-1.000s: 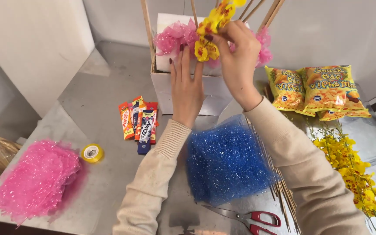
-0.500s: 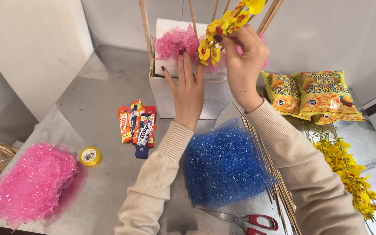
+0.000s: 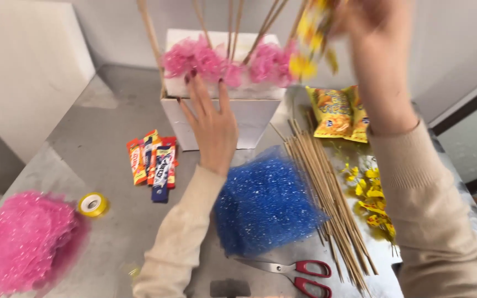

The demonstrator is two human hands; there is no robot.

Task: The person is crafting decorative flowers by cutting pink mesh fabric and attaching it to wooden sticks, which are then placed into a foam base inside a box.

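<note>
two hands work at a white box standing at the far side of a grey table. the left hand lies flat against the box's near face, fingers spread and pointing up, fingertips reaching the pink tufts that fill the box's top. several thin wooden sticks rise upright out of those tufts. the right hand is raised above the box's right corner and is blurred; it seems closed around a sprig of yellow flowers, though the exact grip cannot be told.

just near of the box, a blue mesh pile lies under the left forearm. to its right lies a bundle of wooden skewers, then more yellow blossoms. yellow snack bags sit right of the box. to the left lie small candy packets, a yellow tape roll and a pink mesh pile. red-handled scissors rest at the near edge.
</note>
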